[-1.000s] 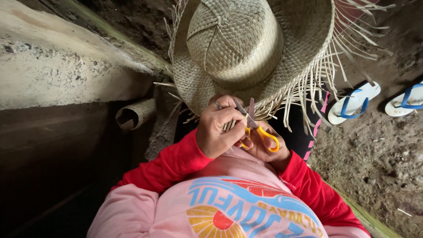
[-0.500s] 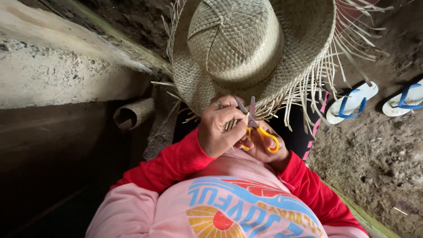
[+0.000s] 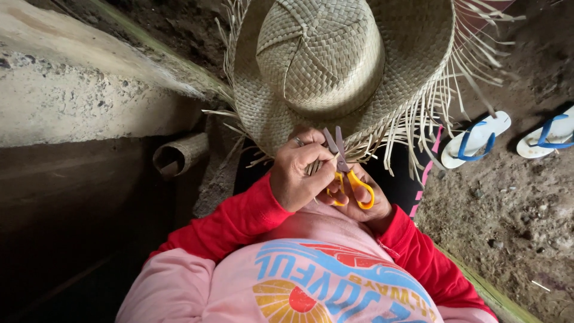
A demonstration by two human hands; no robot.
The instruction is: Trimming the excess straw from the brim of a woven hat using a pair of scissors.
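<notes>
A woven straw hat (image 3: 335, 66) with a frayed, untrimmed brim rests crown-up in front of me. My left hand (image 3: 296, 176) pinches a few loose straw strands at the near edge of the brim. My right hand (image 3: 362, 200), partly hidden behind the left, grips small scissors (image 3: 344, 170) with yellow handles. The grey blades point up at the brim's edge, right beside the pinched strands. Long loose straw ends (image 3: 430, 125) stick out along the right side of the brim.
A rough concrete ledge (image 3: 78, 101) runs along the left, with a dark gap below it and a small woven tube (image 3: 179, 154) at its edge. On the dirt ground at right lie two white flip-flops with blue straps (image 3: 478, 139) (image 3: 550, 136).
Both hands stay at the near brim with the scissors. The view has shifted very slightly; nothing else has visibly moved.
</notes>
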